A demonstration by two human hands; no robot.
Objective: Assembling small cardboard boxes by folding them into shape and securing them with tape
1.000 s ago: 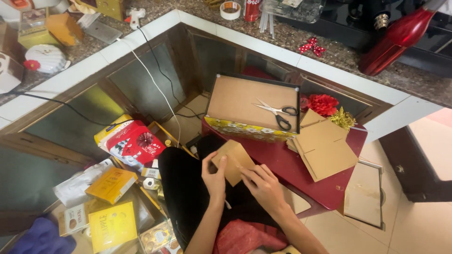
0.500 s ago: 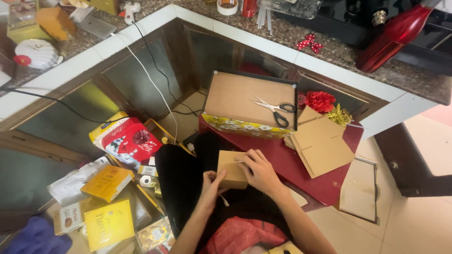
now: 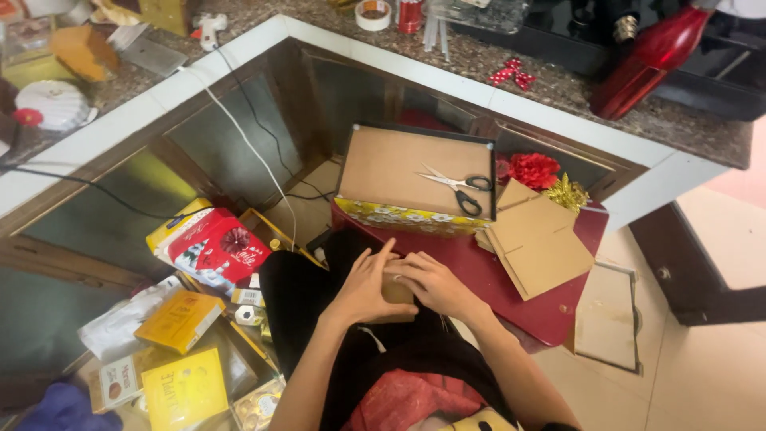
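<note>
My left hand [image 3: 363, 285] and my right hand [image 3: 435, 283] are pressed together over a small piece of brown cardboard [image 3: 396, 292] on my lap, at the near edge of a dark red board [image 3: 550, 307]. Most of the piece is hidden under my fingers. Just beyond my hands stands an upturned box with a brown cardboard base [image 3: 399, 168] and a yellow floral side. Black-handled scissors [image 3: 460, 187] lie on it. A larger cut cardboard sheet [image 3: 542, 247] rests on the red board to the right of my hands.
A red fabric flower [image 3: 533, 169] and gold decoration [image 3: 568, 193] sit behind the cardboard sheet. Yellow boxes [image 3: 179, 319] and a red gift pack [image 3: 209, 247] crowd the floor at left. A granite counter [image 3: 558, 88] with a tape roll [image 3: 373, 13] and red bow [image 3: 511, 73] wraps around. A white cable [image 3: 247, 144] hangs down.
My hands lowered the cardboard piece from an upright hold down onto my lap and closed over it, both hands now covering most of it.
</note>
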